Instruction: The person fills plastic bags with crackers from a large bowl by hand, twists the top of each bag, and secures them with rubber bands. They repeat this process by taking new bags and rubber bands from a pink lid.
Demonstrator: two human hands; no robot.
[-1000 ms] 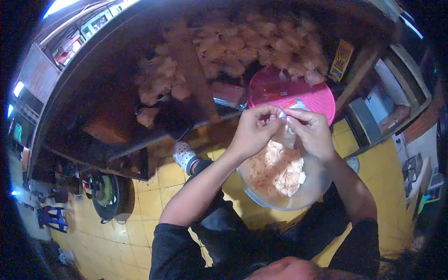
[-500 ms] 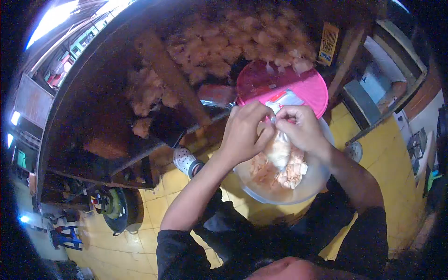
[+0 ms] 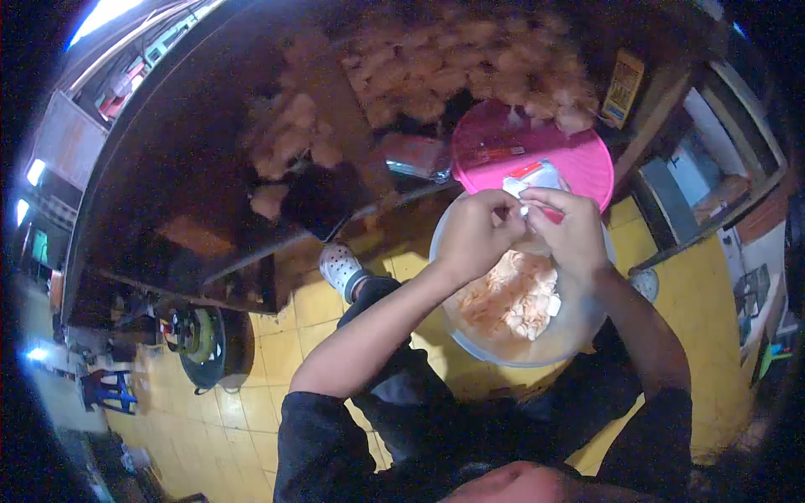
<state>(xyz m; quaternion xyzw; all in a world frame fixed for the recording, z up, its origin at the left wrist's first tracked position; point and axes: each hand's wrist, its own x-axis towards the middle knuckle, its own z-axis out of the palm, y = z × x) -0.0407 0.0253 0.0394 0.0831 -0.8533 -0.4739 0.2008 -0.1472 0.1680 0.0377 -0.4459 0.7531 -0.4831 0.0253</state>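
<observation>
My left hand [image 3: 480, 235] is closed in a pinch above a large translucent tub [image 3: 579, 335]. Its fingertips meet those of my right hand [image 3: 574, 230] at a small whitish bit [image 3: 524, 210], which looks like the gathered top of a plastic bag. The rest of the bag is mostly hidden beneath my hands. A small red object [image 3: 553, 215] shows between the fingers of my closed right hand; I cannot tell its kind. Below, pale orange cracker-like pieces [image 3: 507, 298] fill the bottom of the tub.
Beyond my hands, a pink round lid [image 3: 594, 163] carries a white-and-red packet [image 3: 535, 176]. Many filled bags [image 3: 470, 71] cover the dark table, beside a wrapped plastic stack [image 3: 415, 157] and a yellow box [image 3: 623, 88]. A black pan [image 3: 220, 348] sits on the yellow tiles at left.
The filled plastic bag that hung below my hands is now mostly out of sight. My fingertips have drawn together, and more of the red object shows. The view has shifted slightly.
</observation>
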